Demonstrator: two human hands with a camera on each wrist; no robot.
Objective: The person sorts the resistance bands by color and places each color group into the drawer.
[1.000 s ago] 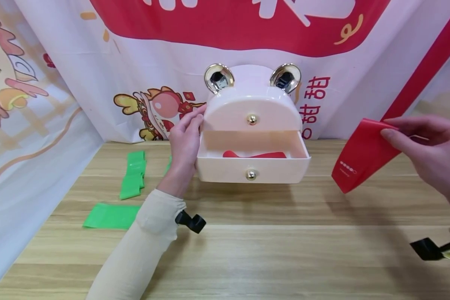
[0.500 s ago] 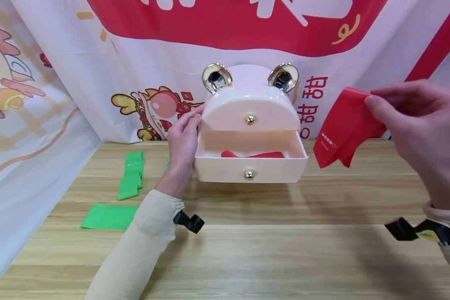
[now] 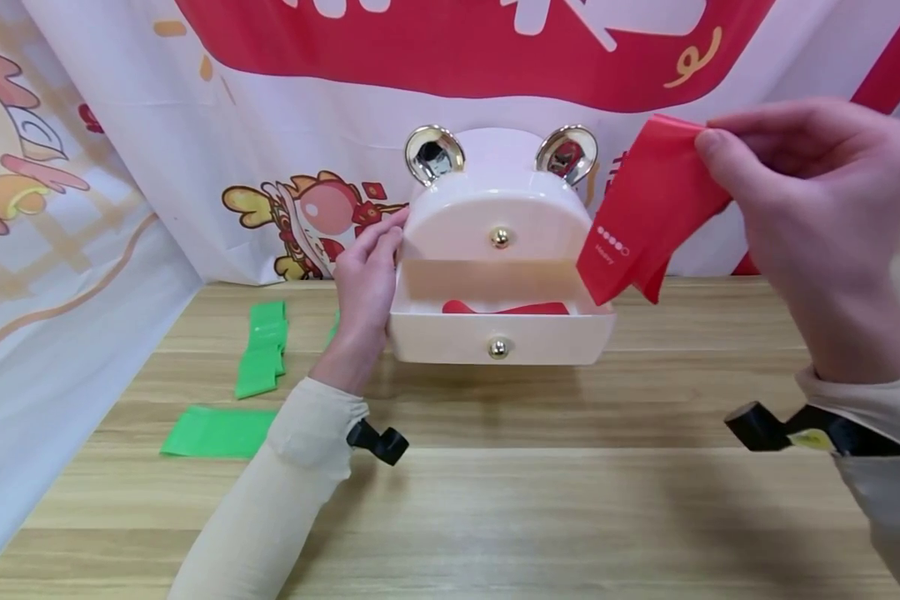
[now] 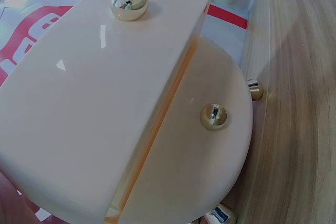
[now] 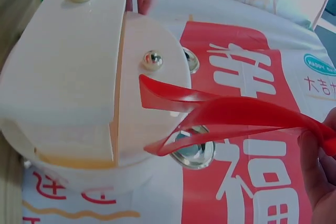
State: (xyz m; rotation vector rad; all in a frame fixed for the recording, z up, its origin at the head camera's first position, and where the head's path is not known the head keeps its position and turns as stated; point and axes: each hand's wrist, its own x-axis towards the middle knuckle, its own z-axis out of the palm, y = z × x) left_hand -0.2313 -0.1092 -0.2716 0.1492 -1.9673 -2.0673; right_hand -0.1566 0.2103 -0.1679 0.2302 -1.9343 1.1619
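A white two-drawer box (image 3: 450, 204) with gold knobs and shiny round ears stands at the back of the table. Its lower drawer (image 3: 442, 340) is pulled out, and a red strip (image 3: 536, 309) shows inside. My left hand (image 3: 366, 287) rests along the box's left side with fingers extended. Between thumb and fingers, my right hand (image 3: 825, 225) pinches a folded red resistance band (image 3: 645, 208) marked "Heavy". The band hangs in front of the box's right edge, above the drawer's right end. In the right wrist view its two loose ends spread apart toward the box.
Green bands lie at the left of the wooden table (image 3: 495, 517): a folded one (image 3: 262, 350) and a flatter one (image 3: 219, 432), partly behind my left sleeve. Another green edge (image 3: 335, 323) peeks out beside my left wrist. A printed cloth (image 3: 330, 108) hangs behind the box.
My right hand has lifted the red band and carried it leftward, from the right of the box to its right edge. My left hand, the box and the pulled-out drawer stay put.
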